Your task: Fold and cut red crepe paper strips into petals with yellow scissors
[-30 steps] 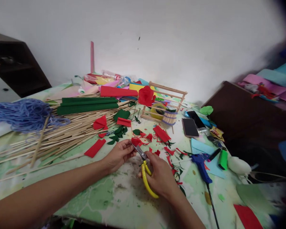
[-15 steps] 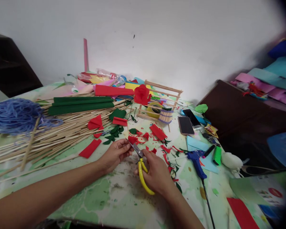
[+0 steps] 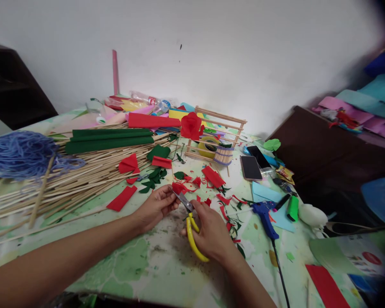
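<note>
Head view: nearest, the right hand [image 3: 208, 233] grips yellow-handled scissors [image 3: 188, 207] above the counter [image 3: 167, 265], partly hiding the handles; their long axis runs from five o'clock to eleven, tips pointing away. There the left hand [image 3: 157, 209] pinches a small red piece [image 3: 179, 188], its held edge hard to make out. From the scissors, a blue glue gun [image 3: 266, 219] lies at three o'clock, cord cut off below; red scraps [image 3: 196, 182] crowd one; sticks [image 3: 96, 171] spread towards ten. Beyond, a red flower [image 3: 191, 126] at twelve overlaps a wooden rack [image 3: 220, 115].
</note>
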Demonstrator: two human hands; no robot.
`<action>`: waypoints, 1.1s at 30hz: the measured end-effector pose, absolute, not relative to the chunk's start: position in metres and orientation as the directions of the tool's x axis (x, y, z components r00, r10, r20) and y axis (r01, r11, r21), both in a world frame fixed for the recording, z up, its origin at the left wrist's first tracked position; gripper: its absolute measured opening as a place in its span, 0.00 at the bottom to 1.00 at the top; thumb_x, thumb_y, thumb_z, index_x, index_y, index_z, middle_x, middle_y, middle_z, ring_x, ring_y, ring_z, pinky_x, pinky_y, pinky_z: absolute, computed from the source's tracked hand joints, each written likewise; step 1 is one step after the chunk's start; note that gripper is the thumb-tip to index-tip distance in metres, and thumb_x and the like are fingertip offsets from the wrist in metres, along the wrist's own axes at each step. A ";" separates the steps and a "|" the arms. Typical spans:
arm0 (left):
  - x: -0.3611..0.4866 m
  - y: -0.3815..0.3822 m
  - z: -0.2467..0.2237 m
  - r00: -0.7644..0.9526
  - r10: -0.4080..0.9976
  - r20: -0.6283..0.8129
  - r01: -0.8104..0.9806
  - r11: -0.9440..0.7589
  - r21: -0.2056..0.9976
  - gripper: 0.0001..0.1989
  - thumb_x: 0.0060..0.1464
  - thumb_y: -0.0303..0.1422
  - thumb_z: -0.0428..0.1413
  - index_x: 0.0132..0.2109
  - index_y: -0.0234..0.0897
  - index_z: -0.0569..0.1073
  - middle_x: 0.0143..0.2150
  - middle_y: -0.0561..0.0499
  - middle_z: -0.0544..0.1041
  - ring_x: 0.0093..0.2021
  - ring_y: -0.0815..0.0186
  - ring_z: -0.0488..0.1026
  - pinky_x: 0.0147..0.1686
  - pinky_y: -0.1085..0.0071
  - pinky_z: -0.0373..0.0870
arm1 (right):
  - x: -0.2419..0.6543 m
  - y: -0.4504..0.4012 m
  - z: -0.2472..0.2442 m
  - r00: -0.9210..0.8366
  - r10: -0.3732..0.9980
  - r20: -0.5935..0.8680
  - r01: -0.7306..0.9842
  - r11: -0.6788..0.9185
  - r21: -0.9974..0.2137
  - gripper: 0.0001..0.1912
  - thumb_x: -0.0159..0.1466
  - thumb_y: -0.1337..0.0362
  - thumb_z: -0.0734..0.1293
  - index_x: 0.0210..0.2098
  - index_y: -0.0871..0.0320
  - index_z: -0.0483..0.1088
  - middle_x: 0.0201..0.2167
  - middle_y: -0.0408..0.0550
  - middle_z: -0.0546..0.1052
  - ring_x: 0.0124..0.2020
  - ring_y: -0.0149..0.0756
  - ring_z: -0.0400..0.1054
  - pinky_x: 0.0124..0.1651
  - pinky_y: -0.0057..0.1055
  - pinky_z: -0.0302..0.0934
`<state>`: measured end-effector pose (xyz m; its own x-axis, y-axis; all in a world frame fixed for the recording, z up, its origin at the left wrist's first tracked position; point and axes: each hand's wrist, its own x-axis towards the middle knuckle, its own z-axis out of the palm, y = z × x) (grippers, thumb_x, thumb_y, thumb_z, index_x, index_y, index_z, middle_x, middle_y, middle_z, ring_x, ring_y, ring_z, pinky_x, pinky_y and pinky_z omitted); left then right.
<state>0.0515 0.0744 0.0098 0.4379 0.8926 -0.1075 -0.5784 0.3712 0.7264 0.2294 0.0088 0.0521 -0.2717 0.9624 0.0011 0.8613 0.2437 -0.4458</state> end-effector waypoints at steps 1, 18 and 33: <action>0.051 0.074 0.010 0.438 0.892 -0.107 -0.578 0.371 0.727 0.08 0.46 0.30 0.64 0.35 0.35 0.76 0.26 0.54 0.73 0.26 0.75 0.68 0.28 0.81 0.67 | 0.230 0.009 0.052 -0.274 0.962 0.002 0.858 0.246 -0.451 0.29 0.58 0.53 0.65 0.56 0.57 0.59 0.40 0.51 0.71 0.40 0.41 0.65 0.40 0.31 0.56; 0.039 0.088 0.020 0.457 0.881 -0.122 -0.394 0.323 0.860 0.11 0.40 0.32 0.67 0.30 0.31 0.75 0.20 0.53 0.73 0.19 0.76 0.61 0.20 0.80 0.55 | 0.230 0.007 0.056 -0.291 0.957 -0.010 0.771 0.228 -0.595 0.09 0.59 0.58 0.65 0.36 0.55 0.63 0.28 0.41 0.69 0.24 0.29 0.56 0.27 0.24 0.45; 0.031 0.096 0.025 0.480 0.869 -0.118 -0.241 0.261 0.935 0.10 0.43 0.35 0.63 0.26 0.33 0.72 0.16 0.54 0.69 0.16 0.75 0.56 0.17 0.76 0.45 | 0.231 0.006 0.058 -0.290 0.956 -0.053 0.759 0.196 -0.621 0.08 0.60 0.57 0.64 0.35 0.55 0.65 0.25 0.40 0.67 0.24 0.29 0.58 0.26 0.24 0.47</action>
<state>0.0306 0.0964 0.0246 0.4802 0.8691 -0.1185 -0.2412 0.2607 0.9348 0.2309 0.0058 0.0578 -0.2897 0.9557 -0.0528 0.7593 0.1959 -0.6206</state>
